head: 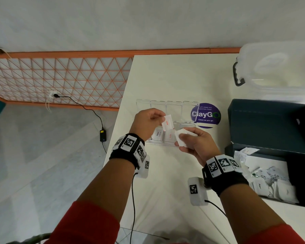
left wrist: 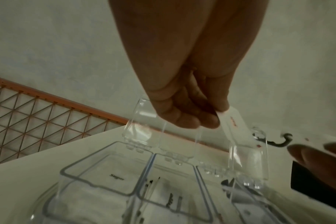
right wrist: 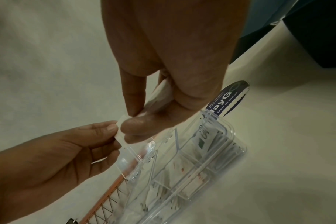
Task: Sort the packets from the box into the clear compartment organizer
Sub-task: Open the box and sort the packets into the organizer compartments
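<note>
My left hand [head: 158, 119] pinches a white salt packet [head: 167, 123] with red lettering between thumb and fingers, above the clear compartment organizer [head: 188, 104]. The left wrist view shows that packet [left wrist: 235, 122] hanging from the fingertips over the open lids. My right hand [head: 180, 140] grips a small bundle of white packets [head: 182, 135] just right of it, over the organizer's near row. In the right wrist view the bundle [right wrist: 123, 130] sits between thumb and fingers, with the left hand [right wrist: 107, 128] touching its edge. Sugar [left wrist: 116, 178], pepper [head: 158, 134] and salt packets lie in compartments.
An open dark box [head: 299, 175] with several more packets [head: 271, 180] stands at the right, its lid [head: 269, 124] upright behind it. A clear lidded tub [head: 280, 67] sits at the back right. A purple round sticker [head: 205, 115] lies beside the organizer. The table's left edge [head: 116, 120] is close.
</note>
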The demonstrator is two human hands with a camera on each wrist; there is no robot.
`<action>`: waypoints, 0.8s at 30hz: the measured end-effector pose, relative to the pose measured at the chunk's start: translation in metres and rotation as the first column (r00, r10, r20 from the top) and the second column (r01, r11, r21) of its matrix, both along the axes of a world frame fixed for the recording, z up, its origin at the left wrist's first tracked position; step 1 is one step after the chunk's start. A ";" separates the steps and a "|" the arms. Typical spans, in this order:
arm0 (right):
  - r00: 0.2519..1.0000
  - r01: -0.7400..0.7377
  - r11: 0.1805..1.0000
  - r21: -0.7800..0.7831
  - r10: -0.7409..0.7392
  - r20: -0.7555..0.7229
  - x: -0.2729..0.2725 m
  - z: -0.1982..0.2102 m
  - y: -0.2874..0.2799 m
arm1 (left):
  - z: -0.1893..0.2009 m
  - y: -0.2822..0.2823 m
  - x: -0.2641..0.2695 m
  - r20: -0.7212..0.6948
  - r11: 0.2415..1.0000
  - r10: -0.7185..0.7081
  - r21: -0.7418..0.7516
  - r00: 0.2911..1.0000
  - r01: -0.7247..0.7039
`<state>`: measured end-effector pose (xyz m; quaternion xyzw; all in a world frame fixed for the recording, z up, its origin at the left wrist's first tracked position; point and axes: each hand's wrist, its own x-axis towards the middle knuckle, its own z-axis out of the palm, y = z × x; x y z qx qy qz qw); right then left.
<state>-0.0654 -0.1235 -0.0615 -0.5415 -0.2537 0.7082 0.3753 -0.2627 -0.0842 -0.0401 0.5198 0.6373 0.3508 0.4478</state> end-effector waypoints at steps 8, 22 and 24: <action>0.999 0.027 1.000 -0.002 -0.027 0.018 0.010 -0.003 0.000 | -0.028 -0.002 0.018 -0.308 0.991 -0.127 -0.079 0.943 0.108; 0.999 -0.032 0.999 -0.014 0.032 -0.024 0.007 -0.004 0.001 | -0.004 -0.010 0.024 -0.040 0.969 -0.230 -0.105 0.972 0.225; 1.000 -0.030 1.000 -0.003 0.030 -0.006 0.004 -0.004 0.000 | -0.001 -0.009 0.024 -0.049 0.957 -0.264 -0.137 0.963 0.256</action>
